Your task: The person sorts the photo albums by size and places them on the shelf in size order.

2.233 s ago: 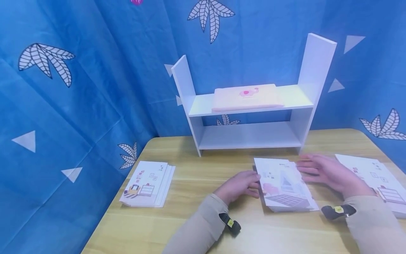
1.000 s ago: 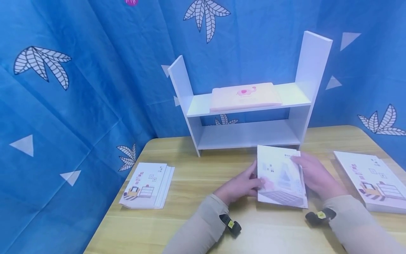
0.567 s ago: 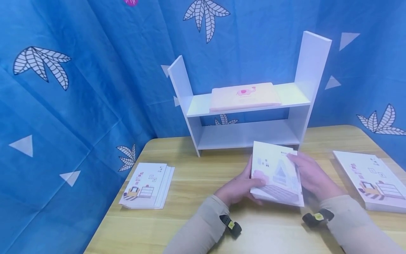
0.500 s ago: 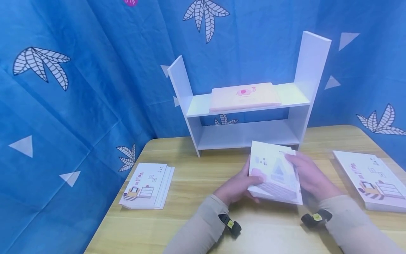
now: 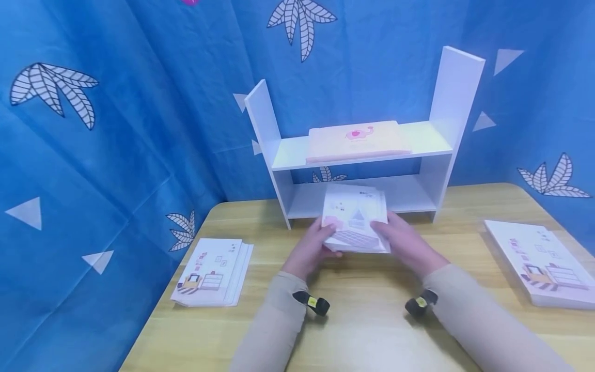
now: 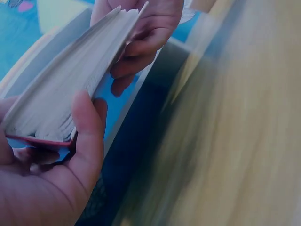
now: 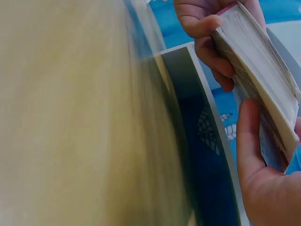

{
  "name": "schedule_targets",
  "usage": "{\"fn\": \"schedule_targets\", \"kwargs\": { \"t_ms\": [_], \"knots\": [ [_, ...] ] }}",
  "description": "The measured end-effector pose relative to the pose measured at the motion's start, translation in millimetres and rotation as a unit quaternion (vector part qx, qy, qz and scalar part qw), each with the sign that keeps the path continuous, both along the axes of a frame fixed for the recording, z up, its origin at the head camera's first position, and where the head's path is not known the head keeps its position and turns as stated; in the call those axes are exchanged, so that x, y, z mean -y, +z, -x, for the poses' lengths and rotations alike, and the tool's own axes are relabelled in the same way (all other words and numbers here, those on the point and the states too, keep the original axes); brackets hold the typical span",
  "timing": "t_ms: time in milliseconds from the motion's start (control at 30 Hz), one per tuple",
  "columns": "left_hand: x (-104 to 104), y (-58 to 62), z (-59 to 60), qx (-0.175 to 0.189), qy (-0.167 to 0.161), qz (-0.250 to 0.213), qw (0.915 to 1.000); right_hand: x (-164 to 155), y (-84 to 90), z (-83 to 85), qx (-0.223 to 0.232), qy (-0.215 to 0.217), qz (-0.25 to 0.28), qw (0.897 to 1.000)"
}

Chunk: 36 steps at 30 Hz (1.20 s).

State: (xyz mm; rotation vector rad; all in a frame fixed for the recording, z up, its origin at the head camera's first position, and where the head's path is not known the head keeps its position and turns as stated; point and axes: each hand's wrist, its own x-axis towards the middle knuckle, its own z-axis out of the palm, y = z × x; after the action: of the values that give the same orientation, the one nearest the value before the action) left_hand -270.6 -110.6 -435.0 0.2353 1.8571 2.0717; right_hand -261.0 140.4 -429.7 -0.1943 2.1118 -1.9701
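Observation:
Both hands hold a stack of white illustrated booklets off the table, right in front of the white shelf's lower level. My left hand grips its left side with the thumb on top. The right hand grips its right side the same way. In the left wrist view the left hand curls around the stack, with the right hand at the far side. The right wrist view has the right hand clasping the stack and the left hand beyond.
The white two-level shelf stands at the table's back against a blue curtain. A pink folded item with an elephant lies on its upper level. One booklet pile lies on the wooden table at the left, another pile at the right.
Both hands have lifted the stack from the table and carried it left and away, up to the shelf's lower opening. The two side piles have not moved.

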Motion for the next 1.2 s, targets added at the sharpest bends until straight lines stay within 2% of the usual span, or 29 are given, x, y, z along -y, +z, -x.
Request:
{"fn": "schedule_targets", "kwargs": {
  "t_ms": [100,233,400,533,633,767,900,1033,1200],
  "knots": [
    [14,2.8,4.8,0.009,0.042,-0.011,0.9990,18,4.8,15.1,-0.036,-0.014,-0.040,0.998],
    [31,6.6,9.6,0.000,0.103,-0.034,0.9941,47,11.8,34.9,-0.083,-0.033,-0.095,0.991],
    [44,6.6,17.3,-0.030,0.173,-0.087,0.9807,83,15.3,62.6,-0.102,-0.052,-0.090,0.989],
    [44,3.9,22.6,-0.042,0.199,-0.141,0.9689,101,15.0,84.0,-0.104,-0.068,-0.092,0.988],
    [42,3.4,25.2,-0.057,0.204,-0.179,0.9609,108,14.1,95.6,-0.094,-0.079,-0.087,0.989],
    [42,4.8,28.0,-0.085,0.201,-0.199,0.9555,112,10.0,104.3,-0.087,-0.096,-0.075,0.989],
    [45,2.9,29.3,-0.073,0.209,-0.182,0.9581,117,3.6,107.1,-0.087,-0.118,-0.079,0.986],
    [48,0.7,29.9,-0.052,0.221,-0.145,0.9632,122,2.4,106.9,-0.078,-0.140,-0.077,0.984],
    [48,2.9,31.6,-0.044,0.246,-0.060,0.9665,125,4.2,109.5,-0.092,-0.155,-0.090,0.979]
  ]
}}
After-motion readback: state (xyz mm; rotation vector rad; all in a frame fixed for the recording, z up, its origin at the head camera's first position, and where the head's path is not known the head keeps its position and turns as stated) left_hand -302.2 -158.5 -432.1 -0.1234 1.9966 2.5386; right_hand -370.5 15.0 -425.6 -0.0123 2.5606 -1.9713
